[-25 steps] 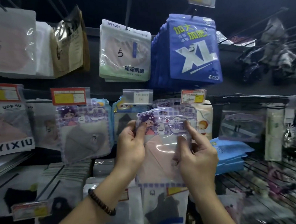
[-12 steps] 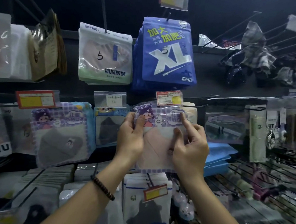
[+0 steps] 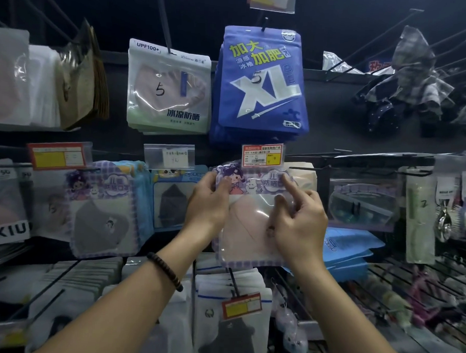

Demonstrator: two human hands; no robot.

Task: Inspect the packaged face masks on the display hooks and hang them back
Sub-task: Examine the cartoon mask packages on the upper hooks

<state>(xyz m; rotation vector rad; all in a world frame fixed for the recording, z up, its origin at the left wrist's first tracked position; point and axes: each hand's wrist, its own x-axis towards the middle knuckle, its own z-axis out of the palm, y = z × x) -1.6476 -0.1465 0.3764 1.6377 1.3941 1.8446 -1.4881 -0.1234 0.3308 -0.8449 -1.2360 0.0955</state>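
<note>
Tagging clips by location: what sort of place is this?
Probably a retail shop's accessories wall: sealed goods like the blue XL-printed pouch and the held purple-checked pink-mask packet, black wire display hooks, and red-and-yellow price tags at the hook ends.

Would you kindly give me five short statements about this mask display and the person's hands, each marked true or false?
1. The left hand and the right hand both hold the pink mask packet. True.
2. The blue XL packet hangs above the pink mask packet. True.
3. The bracelet sits on the right wrist. False: it is on the left wrist.
4. The UPF100+ packet hangs to the right of the blue XL packet. False: it hangs to its left.
5. A grey mask packet with a similar purple checked border hangs to the left of the hands. True.
</note>
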